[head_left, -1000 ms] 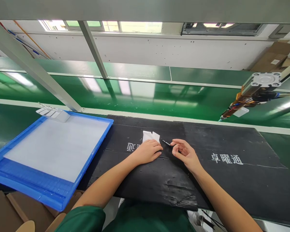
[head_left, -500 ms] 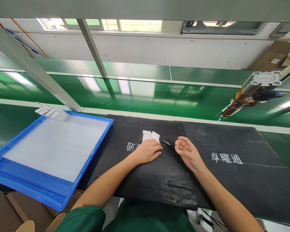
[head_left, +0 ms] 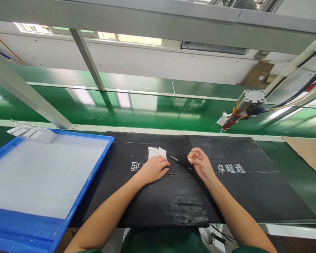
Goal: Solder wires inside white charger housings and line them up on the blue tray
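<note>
My left hand (head_left: 156, 169) rests palm down on the black mat (head_left: 158, 202), its fingers over the lower part of a small white paper or cloth piece (head_left: 153, 152). The fingers lie fairly flat, and what is under them is hidden. My right hand (head_left: 201, 164) is raised a little to the right, fingers curled toward the thumb. Whatever it pinches, if anything, is too small to see. Between the hands lies a slim black tool (head_left: 177, 161) with white lettering, perhaps tweezers or a pen; whether the right hand touches it I cannot tell.
A blue tray (head_left: 94, 168) with a white sheet stands at left, a white holder (head_left: 43, 135) on its far end. A dispenser-like tool (head_left: 233, 114) hangs at the right. Cardboard (head_left: 308, 153) lies at far right. Metal posts (head_left: 88, 59) rise behind the mat.
The camera view has shifted, so the tray and mat sit further left and more shows on the right. Both hands keep nearly the same pose on and above the mat.
</note>
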Demonstrator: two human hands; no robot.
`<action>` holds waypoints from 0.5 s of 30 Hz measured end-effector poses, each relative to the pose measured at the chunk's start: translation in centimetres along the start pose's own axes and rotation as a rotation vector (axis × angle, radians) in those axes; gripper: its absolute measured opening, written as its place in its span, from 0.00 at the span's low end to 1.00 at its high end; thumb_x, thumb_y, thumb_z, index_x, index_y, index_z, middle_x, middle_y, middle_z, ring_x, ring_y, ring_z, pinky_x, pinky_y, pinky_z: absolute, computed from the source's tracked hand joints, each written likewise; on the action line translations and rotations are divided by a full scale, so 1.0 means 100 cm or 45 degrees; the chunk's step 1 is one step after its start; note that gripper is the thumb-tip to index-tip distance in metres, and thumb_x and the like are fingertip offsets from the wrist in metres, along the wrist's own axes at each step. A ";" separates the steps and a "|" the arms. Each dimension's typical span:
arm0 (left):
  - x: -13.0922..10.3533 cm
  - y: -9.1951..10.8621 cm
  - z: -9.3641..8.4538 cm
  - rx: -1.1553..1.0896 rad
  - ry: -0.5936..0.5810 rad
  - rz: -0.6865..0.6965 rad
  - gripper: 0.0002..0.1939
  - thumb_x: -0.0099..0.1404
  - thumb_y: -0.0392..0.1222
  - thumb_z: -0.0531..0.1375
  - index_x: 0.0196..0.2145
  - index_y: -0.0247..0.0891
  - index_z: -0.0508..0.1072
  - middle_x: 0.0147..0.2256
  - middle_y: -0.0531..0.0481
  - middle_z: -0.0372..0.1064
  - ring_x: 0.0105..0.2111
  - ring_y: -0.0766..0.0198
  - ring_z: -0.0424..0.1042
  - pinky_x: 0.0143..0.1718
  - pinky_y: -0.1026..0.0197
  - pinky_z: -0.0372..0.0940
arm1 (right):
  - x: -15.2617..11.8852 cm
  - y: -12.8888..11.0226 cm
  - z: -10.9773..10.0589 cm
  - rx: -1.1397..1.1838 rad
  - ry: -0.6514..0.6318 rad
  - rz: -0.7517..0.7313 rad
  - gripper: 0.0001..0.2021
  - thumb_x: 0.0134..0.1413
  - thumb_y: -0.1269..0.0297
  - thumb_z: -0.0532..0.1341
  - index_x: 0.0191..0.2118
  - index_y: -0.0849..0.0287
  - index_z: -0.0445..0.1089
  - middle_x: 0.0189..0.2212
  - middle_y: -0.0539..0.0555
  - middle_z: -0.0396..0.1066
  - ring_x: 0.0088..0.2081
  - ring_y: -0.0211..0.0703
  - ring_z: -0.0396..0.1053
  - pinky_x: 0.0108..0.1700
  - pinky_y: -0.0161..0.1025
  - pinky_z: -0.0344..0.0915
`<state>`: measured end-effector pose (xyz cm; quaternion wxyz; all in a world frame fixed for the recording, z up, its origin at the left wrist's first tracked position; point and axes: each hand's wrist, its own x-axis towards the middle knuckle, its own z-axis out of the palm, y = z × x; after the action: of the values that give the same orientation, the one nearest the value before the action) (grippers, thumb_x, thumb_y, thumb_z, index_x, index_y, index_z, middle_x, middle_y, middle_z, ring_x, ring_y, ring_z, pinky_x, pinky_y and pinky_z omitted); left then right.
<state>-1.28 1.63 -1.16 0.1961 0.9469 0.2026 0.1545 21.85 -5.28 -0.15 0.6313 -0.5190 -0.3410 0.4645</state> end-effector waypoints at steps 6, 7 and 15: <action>0.001 -0.002 0.001 -0.032 0.019 -0.015 0.09 0.70 0.39 0.55 0.43 0.38 0.75 0.43 0.46 0.76 0.46 0.57 0.73 0.52 0.53 0.67 | 0.008 0.000 -0.002 -0.308 0.014 -0.063 0.14 0.35 0.66 0.66 0.34 0.55 0.70 0.26 0.50 0.74 0.26 0.38 0.66 0.27 0.36 0.61; 0.001 -0.002 0.001 -0.039 0.019 -0.018 0.09 0.70 0.39 0.55 0.44 0.38 0.75 0.43 0.46 0.76 0.46 0.57 0.73 0.52 0.53 0.67 | 0.013 0.000 -0.003 -0.383 0.013 -0.072 0.13 0.35 0.66 0.66 0.34 0.56 0.70 0.27 0.52 0.76 0.26 0.38 0.67 0.28 0.37 0.62; 0.003 -0.005 0.005 -0.070 0.010 -0.023 0.09 0.70 0.39 0.56 0.44 0.38 0.74 0.44 0.47 0.76 0.47 0.56 0.73 0.52 0.54 0.66 | 0.095 -0.009 -0.017 -1.048 0.294 -0.251 0.13 0.37 0.68 0.58 0.34 0.54 0.72 0.34 0.51 0.79 0.30 0.41 0.69 0.41 0.42 0.65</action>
<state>-1.04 2.03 -1.72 0.2226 0.9386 0.2077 0.1621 26.77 3.04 -0.19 0.4472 -0.7409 -0.4728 0.1663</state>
